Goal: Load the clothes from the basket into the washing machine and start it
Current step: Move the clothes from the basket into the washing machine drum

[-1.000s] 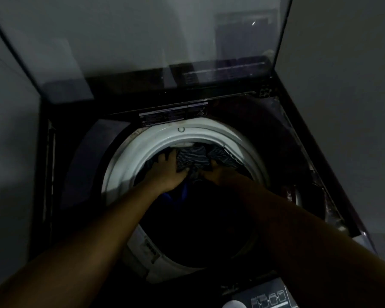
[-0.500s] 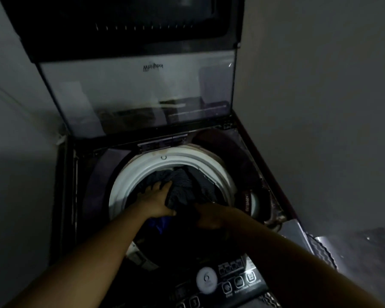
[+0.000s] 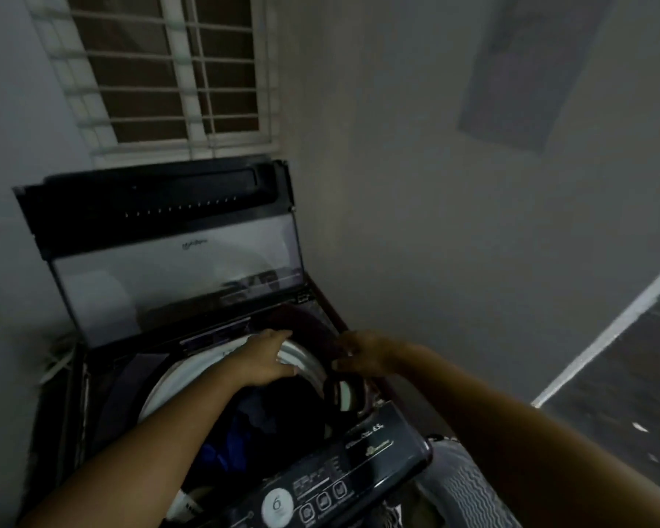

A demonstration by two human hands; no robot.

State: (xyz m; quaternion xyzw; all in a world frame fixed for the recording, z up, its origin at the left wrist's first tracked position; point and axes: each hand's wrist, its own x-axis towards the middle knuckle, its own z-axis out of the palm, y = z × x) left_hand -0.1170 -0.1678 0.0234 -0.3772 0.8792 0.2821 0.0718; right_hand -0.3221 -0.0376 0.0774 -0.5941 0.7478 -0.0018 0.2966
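Note:
The top-loading washing machine has its glass lid [image 3: 176, 268] standing upright. Dark and blue clothes [image 3: 237, 440] lie inside the white-rimmed drum [image 3: 161, 386]. My left hand [image 3: 263, 360] hovers over the far side of the drum rim, fingers spread and holding nothing. My right hand [image 3: 362, 356] is beside it, over the machine's right edge, with fingers loosely bent and nothing in them. The control panel [image 3: 321, 493], with a round white button and several small keys, runs along the near edge.
A grey ribbed basket rim [image 3: 469, 489] shows at the lower right, next to the machine. Grey walls close in on the left and right. A barred window [image 3: 161, 70] sits above the lid. Dark floor [image 3: 625, 394] lies to the right.
Both hands have come up out of the drum, off the clothes, and now hang above the rim. The view has tilted up and back, showing the window and more wall.

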